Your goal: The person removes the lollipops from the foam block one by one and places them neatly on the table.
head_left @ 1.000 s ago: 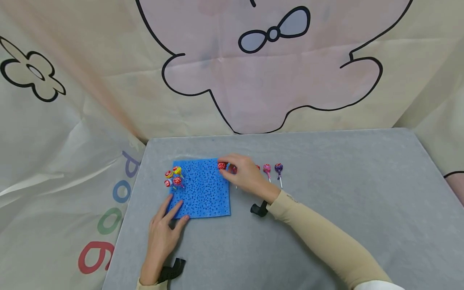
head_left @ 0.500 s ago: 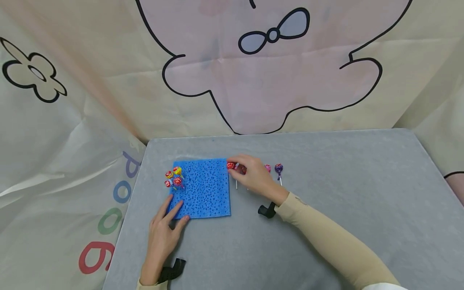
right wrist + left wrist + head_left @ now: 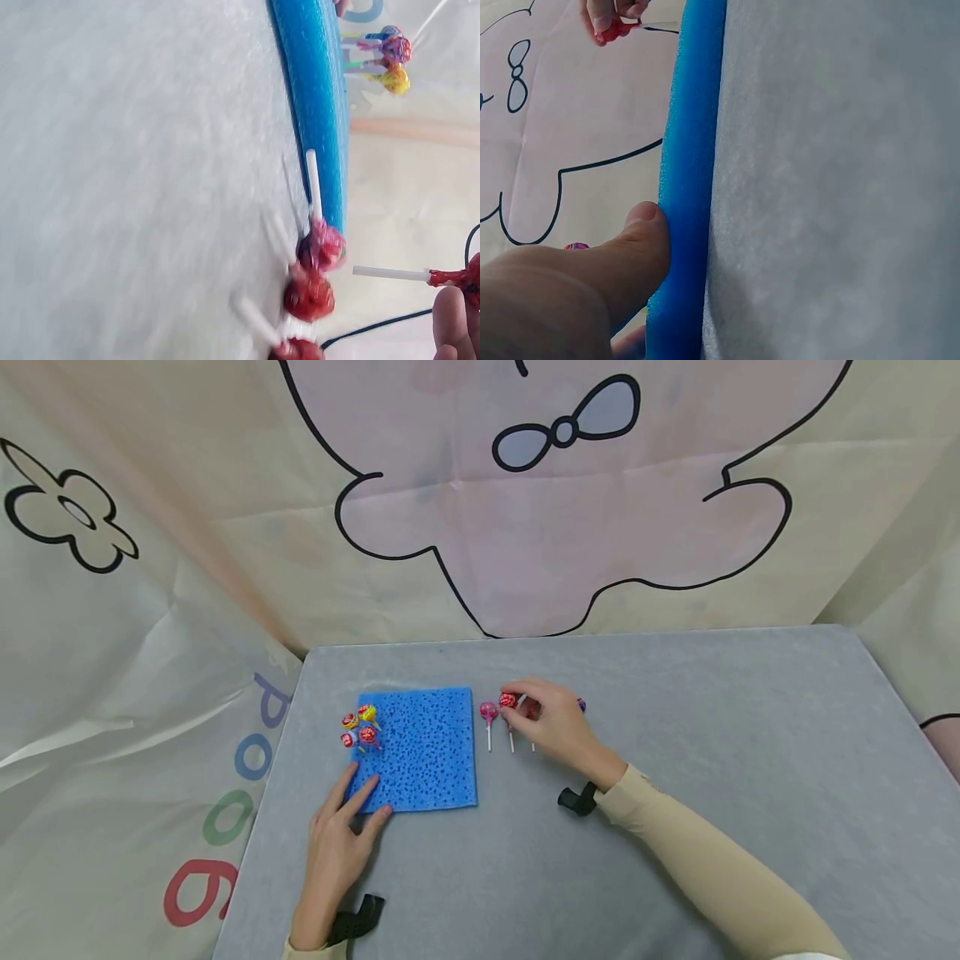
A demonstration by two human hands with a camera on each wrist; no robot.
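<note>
My right hand pinches a red-wrapped lollipop between thumb and fingertips. In the right wrist view its white stick sticks out sideways, above the table. Beneath this hand lies a row of lollipops: a pink one at the left end, then red ones, partly covered by the hand in the head view. My left hand, fingers spread, rests at the near left corner of a blue foam block, its thumb against the front edge. Several lollipops stand upright at the block's left side.
A purple lollipop peeks out behind the right hand. Grey cloth covers the table, which meets a printed curtain at the back. Black wrist straps hang by both wrists.
The right hand has moved right with the red lollipop, from over the foam's right edge to above the row, uncovering the pink lollipop at the left end. The left hand stays put.
</note>
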